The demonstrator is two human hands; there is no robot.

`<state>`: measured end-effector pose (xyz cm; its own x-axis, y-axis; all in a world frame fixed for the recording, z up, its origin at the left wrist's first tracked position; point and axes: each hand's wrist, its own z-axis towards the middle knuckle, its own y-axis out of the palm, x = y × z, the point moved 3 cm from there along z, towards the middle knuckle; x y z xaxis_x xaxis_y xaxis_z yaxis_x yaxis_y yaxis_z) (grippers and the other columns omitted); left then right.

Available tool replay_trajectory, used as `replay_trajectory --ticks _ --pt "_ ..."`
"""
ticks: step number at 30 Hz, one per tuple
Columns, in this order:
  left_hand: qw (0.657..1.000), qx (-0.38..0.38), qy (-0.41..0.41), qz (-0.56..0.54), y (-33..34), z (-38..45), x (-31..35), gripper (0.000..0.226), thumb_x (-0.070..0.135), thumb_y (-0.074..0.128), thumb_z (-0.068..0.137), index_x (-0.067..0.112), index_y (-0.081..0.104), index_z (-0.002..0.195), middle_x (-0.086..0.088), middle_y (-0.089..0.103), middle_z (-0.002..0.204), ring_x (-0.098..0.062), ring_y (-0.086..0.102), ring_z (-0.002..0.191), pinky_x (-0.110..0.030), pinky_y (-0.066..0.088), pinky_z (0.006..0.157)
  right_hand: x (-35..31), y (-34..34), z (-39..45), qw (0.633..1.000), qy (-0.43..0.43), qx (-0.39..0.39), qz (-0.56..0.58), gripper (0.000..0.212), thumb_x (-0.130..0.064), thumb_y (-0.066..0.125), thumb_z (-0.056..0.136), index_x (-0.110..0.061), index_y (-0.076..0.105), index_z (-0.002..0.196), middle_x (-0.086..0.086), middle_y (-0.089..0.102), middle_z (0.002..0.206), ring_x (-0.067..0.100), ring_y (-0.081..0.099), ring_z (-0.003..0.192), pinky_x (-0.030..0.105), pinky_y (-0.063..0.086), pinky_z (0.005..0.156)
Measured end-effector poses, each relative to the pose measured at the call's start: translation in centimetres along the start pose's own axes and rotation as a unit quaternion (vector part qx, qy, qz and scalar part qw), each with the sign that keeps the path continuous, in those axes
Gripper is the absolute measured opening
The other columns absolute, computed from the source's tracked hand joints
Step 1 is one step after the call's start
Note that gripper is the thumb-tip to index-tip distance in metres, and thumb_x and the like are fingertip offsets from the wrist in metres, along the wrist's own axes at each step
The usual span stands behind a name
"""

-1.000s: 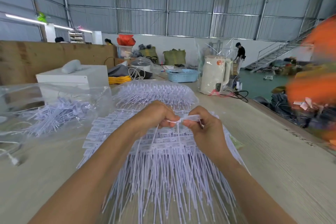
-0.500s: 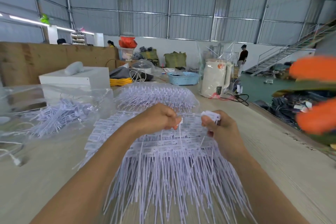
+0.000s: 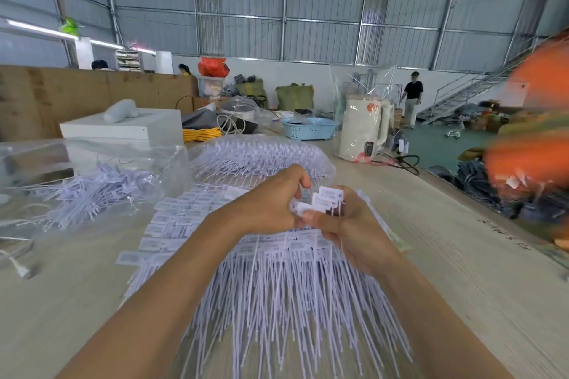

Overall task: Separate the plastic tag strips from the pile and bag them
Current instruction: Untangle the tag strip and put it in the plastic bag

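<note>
Tag strips (image 3: 320,203) between both hands, mid-table (image 3: 462,271).

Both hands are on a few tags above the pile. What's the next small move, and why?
Probably carry the held tags left to the clear bag. The right hand and left hand pinch them raised above the pile, and the bag already holds loose tags.

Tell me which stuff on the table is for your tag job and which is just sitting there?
For the job: pile of tag strips, tags in the hands, clear bag of tags.

Just lying about: white kettle, blue basket, yellow cable, white box.
</note>
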<state>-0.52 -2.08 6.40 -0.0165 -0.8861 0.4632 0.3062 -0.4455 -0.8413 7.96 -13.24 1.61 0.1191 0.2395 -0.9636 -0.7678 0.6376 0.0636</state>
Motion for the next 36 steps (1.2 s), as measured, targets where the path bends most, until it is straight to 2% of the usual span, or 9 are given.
replay_trajectory --ticks 3,6,12,16,22,26,29,32,36 --pt "1.000 0.011 0.001 0.003 0.0 0.0 -0.1 0.052 0.022 0.078 0.075 0.025 0.038 0.109 0.005 0.044 0.104 -0.009 0.046 0.091 -0.016 0.036 0.067 -0.2 0.0 -0.1 1.000 -0.009 -0.004 -0.007 0.025 -0.003 0.075 0.075 -0.012 0.056 0.090 -0.001 0.051 0.060 0.008 0.040 0.048 0.018 0.030 0.042" --pt "0.999 -0.005 -0.021 0.031 -0.4 0.0 -0.3 0.051 0.033 0.080 0.071 0.022 0.051 0.111 0.007 0.052 0.107 -0.010 0.050 0.098 -0.021 0.041 0.078 -0.3 -0.3 0.0 0.999 -0.028 0.029 0.011 0.027 0.004 0.073 0.072 -0.014 0.054 0.076 -0.005 0.049 0.051 0.006 0.035 0.040 0.017 0.028 0.037" --pt "0.997 -0.033 -0.052 0.042 -0.2 0.1 -0.9 0.042 0.041 0.068 0.082 0.017 0.061 0.115 0.000 0.060 0.117 -0.016 0.054 0.110 -0.030 0.043 0.091 -0.5 0.3 -0.1 0.996 -0.057 0.069 -0.018 0.022 0.009 0.069 0.075 -0.012 0.064 0.080 -0.010 0.062 0.054 0.001 0.052 0.044 0.012 0.039 0.042" --pt "0.992 -0.026 -0.059 0.111 -0.4 0.0 -1.1 0.044 0.049 0.063 0.083 0.032 0.056 0.123 0.003 0.056 0.130 -0.019 0.050 0.120 -0.040 0.034 0.106 -0.9 0.3 -0.3 0.994 -0.074 0.073 -0.030 0.013 0.004 0.070 0.077 -0.006 0.069 0.085 -0.008 0.065 0.056 0.000 0.052 0.042 0.011 0.038 0.042" --pt "0.998 -0.008 -0.040 0.050 -0.5 0.2 -1.3 0.024 0.036 0.071 0.081 0.031 0.064 0.104 0.005 0.063 0.104 -0.017 0.059 0.098 -0.040 0.049 0.089 -0.6 0.3 -0.3 0.995 -0.046 0.053 -0.066 0.008 -0.003 0.068 0.083 -0.002 0.065 0.090 -0.013 0.053 0.047 0.000 0.042 0.038 0.013 0.032 0.039" --pt "0.998 -0.004 -0.069 0.000 -0.5 0.2 -1.7 0.022 0.037 0.074 0.077 0.029 0.062 0.093 0.006 0.064 0.089 -0.012 0.059 0.086 -0.036 0.050 0.086 -0.7 0.0 -0.3 0.995 -0.039 0.065 -0.071 0.012 -0.003 0.069 0.081 -0.012 0.062 0.077 -0.008 0.051 0.050 0.003 0.039 0.039 0.017 0.031 0.040" --pt "0.996 -0.019 -0.080 0.030 -0.4 0.2 -2.1 0.024 0.043 0.070 0.079 0.020 0.064 0.076 0.008 0.067 0.070 -0.009 0.060 0.072 -0.029 0.046 0.070 -0.8 0.2 -0.3 0.994 -0.047 0.068 -0.077 0.019 -0.001 0.069 0.081 -0.013 0.058 0.072 -0.005 0.049 0.052 0.004 0.038 0.041 0.017 0.030 0.040" --pt "0.997 -0.008 -0.069 0.029 -0.6 0.1 -2.2 0.032 0.040 0.065 0.085 0.024 0.060 0.059 0.011 0.061 0.059 -0.006 0.054 0.058 -0.025 0.042 0.062 -0.7 0.3 -0.3 0.995 -0.026 0.064 -0.069 0.010 -0.003 0.068 0.082 -0.009 0.061 0.078 -0.006 0.053 0.053 0.001 0.041 0.039 0.016 0.030 0.039" --pt "0.996 -0.004 -0.063 -0.057 -0.5 -0.3 -2.0 0.033 0.029 0.062 0.090 0.022 0.062 0.058 0.009 0.058 0.053 -0.002 0.050 0.049 -0.015 0.040 0.053 -0.7 0.6 -0.6 0.995 -0.025 0.038 -0.087 0.009 -0.002 0.065 0.085 -0.009 0.065 0.079 -0.008 0.063 0.054 -0.002 0.049 0.038 0.013 0.032 0.038"
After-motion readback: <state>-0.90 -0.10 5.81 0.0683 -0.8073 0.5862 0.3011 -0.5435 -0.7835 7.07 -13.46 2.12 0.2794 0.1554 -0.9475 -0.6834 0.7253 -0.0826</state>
